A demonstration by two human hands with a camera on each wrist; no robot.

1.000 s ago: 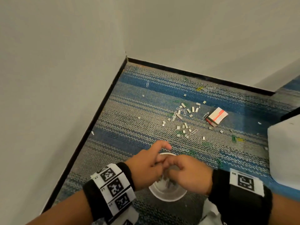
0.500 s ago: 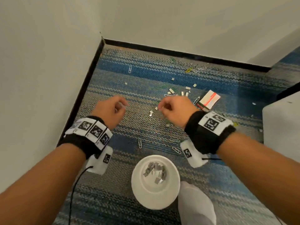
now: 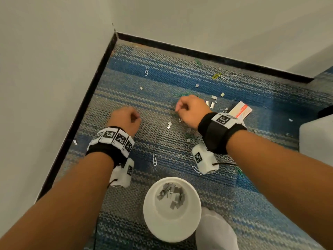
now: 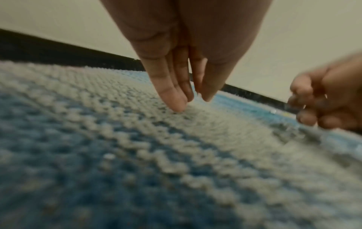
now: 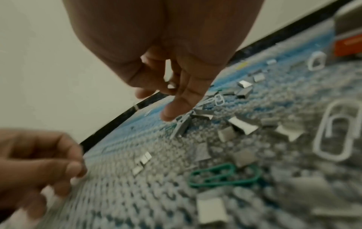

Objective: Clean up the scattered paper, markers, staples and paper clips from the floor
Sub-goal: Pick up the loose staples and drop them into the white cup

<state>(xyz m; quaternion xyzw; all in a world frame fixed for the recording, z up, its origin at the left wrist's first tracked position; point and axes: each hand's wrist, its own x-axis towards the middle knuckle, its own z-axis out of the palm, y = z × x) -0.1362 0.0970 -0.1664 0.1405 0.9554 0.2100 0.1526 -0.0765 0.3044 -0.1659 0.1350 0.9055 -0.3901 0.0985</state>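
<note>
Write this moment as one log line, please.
left hand: fingertips on carpet | right hand: reaching into staples | cup: holds staples

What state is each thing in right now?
white cup: upright on the carpet, holding staple strips
staple strips: scattered on the carpet
staple box: lying on the carpet
left hand: fingers down by the carpet
right hand: fingers reaching down at staples

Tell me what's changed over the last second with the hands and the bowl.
Both hands left the white bowl and reached out over the carpet: left hand toward the wall side, right hand into the loose staples. Whether either holds anything is unclear. The bowl still holds staples; paper clips remain on the floor.
</note>
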